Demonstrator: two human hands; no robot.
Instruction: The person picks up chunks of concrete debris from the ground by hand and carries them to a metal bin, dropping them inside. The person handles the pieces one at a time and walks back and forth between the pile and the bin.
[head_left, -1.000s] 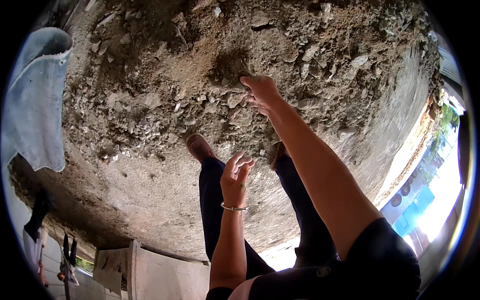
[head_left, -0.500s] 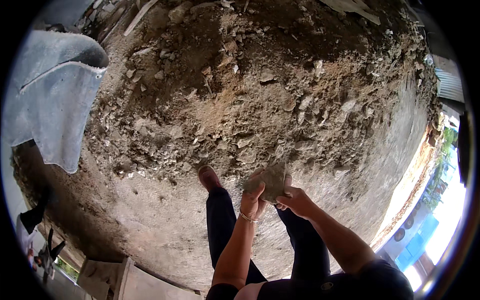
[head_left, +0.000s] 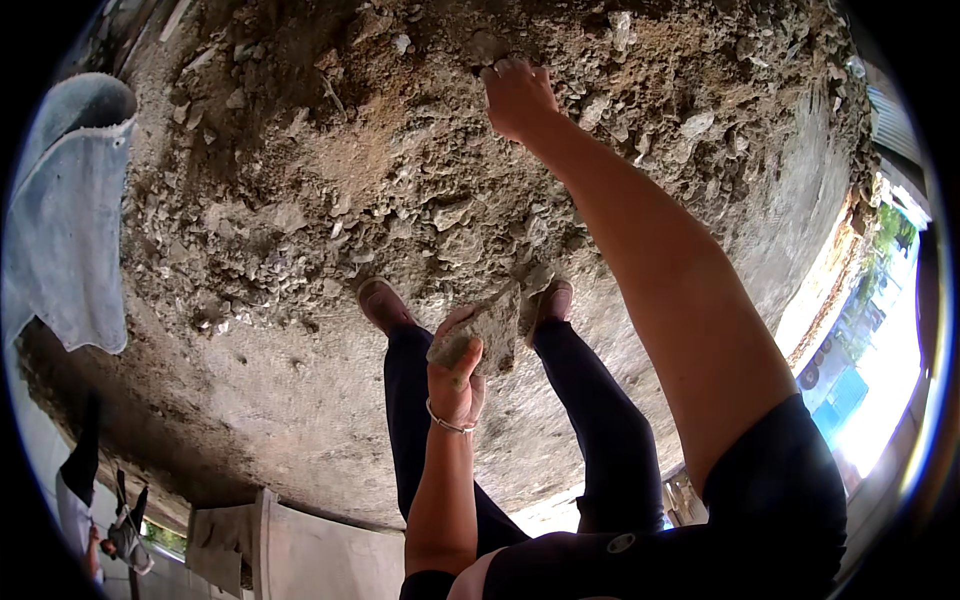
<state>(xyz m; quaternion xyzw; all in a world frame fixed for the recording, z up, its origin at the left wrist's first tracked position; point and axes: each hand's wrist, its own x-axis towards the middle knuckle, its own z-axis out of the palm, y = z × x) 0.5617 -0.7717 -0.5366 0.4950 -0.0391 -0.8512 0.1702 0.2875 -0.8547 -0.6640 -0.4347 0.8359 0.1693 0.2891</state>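
Observation:
My left hand (head_left: 456, 388), a bangle on its wrist, grips a flat, angular grey-brown stone (head_left: 490, 328) low between my legs. The thumb lies over its near face; the fingers are mostly hidden behind it. My right arm stretches far forward over the rubble (head_left: 400, 190). There my right hand (head_left: 522, 100) is closed, with its fingers curled at a dark rounded stone (head_left: 487, 45). The fingertips are hidden, so how much of that stone they cover does not show. Close to my right shoe (head_left: 553, 298) the flat stone's far edge overlaps small lumps of rubble.
A pale grey, folded sheet-like object (head_left: 75, 215) stands at the left. Bare, dusty ground (head_left: 300, 420) lies around my feet. Behind me is a light panel (head_left: 320, 550). Another person (head_left: 90, 530) is at the lower left. Daylight comes in at the right.
My right hand has let go of the flat stone and reached far forward to the rubble. The left hand now holds the stone alone, slightly farther left. The view has shifted.

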